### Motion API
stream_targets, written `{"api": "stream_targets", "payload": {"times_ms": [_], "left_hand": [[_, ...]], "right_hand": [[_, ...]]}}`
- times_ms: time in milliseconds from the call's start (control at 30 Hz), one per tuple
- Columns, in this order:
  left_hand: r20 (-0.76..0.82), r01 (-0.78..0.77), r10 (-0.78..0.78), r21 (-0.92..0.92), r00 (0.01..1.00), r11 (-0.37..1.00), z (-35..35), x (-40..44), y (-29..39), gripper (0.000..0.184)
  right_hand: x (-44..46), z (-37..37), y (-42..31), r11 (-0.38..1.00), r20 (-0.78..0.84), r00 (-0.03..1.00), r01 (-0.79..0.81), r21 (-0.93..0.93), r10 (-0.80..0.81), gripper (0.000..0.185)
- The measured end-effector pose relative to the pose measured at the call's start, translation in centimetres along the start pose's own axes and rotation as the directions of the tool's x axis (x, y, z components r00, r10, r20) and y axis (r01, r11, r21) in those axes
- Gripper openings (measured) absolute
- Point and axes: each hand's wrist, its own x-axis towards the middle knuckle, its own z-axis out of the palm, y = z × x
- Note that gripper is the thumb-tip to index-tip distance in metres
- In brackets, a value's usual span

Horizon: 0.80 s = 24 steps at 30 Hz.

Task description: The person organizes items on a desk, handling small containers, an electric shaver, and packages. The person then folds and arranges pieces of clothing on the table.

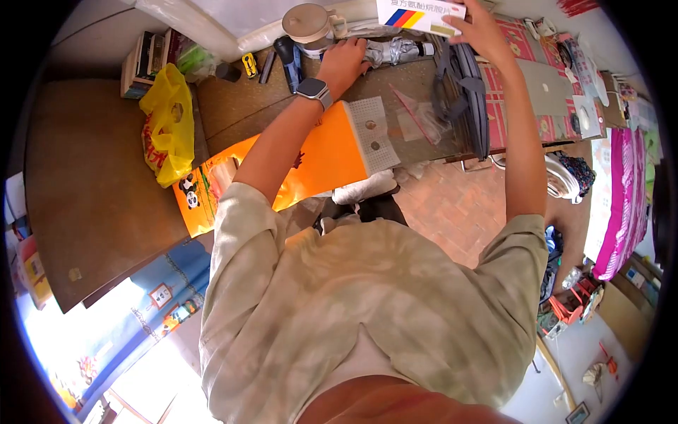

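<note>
My right hand (480, 32) pinches the right end of a white medicine box (418, 15) with blue, red and yellow stripes, held up at the top of the view. My left hand (344, 63), with a watch on its wrist, rests on the desk; its fingers are slightly apart and nothing shows in them. Close to its left stands a dark blue shaver-like item (289, 63). Behind it is a lidded beige mug (308, 30). A crumpled silver tube (395, 51) lies to its right. Below is an orange bag (332, 152).
A yellow plastic bag (171, 124) sits on the left part of the desk (99, 177). A dark grey bag (470, 99) stands between my arms, near a clear plastic pouch (422, 124). A small yellow object (249, 65) lies near the back.
</note>
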Motion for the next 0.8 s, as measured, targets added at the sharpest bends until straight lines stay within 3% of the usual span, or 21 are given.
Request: {"api": "stream_targets", "payload": {"times_ms": [67,100,133,267,333,467,500,567,667,733,767,800], "left_hand": [[-0.059,0.005,-0.006,-0.012,0.998,1.0,0.4,-0.3,0.0,0.04],[-0.068,-0.007,0.004,-0.053,0.998,0.999,0.6,-0.5,-0.2,0.044],[-0.066,-0.002,-0.002,-0.054,0.998,0.999,0.6,-0.7,-0.3,0.044],[-0.115,-0.083,0.085,0.019,0.99,0.996,-1.0,-1.5,-0.4,0.063],[0.142,0.001,-0.028,0.187,0.99,0.982,-2.2,-2.1,0.2,0.063],[0.039,-0.008,0.008,0.019,0.999,1.0,-4.6,-2.8,0.9,0.052],[-0.073,-0.047,0.044,-0.036,0.996,0.998,-5.4,-3.1,0.4,0.041],[-0.124,-0.02,0.013,-0.057,0.992,0.998,-7.5,-3.5,-0.5,0.035],[-0.198,0.023,-0.053,-0.148,0.979,0.989,-7.9,-4.2,-1.4,0.027],[-0.015,0.181,-0.181,0.062,0.983,0.981,-6.7,-5.0,-1.4,0.031],[-0.021,0.184,-0.183,0.054,0.983,0.982,-6.0,-5.1,-1.4,0.031],[0.08,0.274,-0.278,0.053,0.957,0.96,-5.7,-5.2,-1.1,0.035]], "right_hand": [[-1.1,0.6,1.7,0.992,0.087,0.99,0.108,0.067,-0.113,0.033],[-1.9,1.0,2.3,0.991,0.191,0.972,0.134,0.026,-0.137,0.031],[-2.3,1.6,3.8,0.969,0.165,0.961,0.234,-0.073,-0.22,0.03],[-2.8,3.3,7.2,0.958,0.176,0.965,0.225,-0.178,-0.194,0.025],[-3.4,4.4,7.5,0.956,0.168,0.968,0.22,-0.193,-0.189,0.025],[-4.1,6.5,7.6,0.896,0.163,0.931,0.36,-0.258,-0.327,0.024],[-4.5,6.9,7.1,0.866,0.114,0.941,0.337,-0.37,-0.317,0.022],[-4.5,7.8,6.9,0.8,0.015,0.946,0.282,-0.529,-0.323,0.02],[-2.9,7.8,7.3,0.79,-0.024,0.952,0.24,-0.565,-0.306,0.02],[-1.9,7.9,7.0,0.758,-0.002,0.948,0.253,-0.601,-0.318,0.021],[-1.6,7.7,6.9,0.721,0.019,0.944,0.264,-0.641,-0.328,0.022],[-1.7,7.6,6.6,0.719,0.021,0.945,0.262,-0.644,-0.326,0.022]]}}
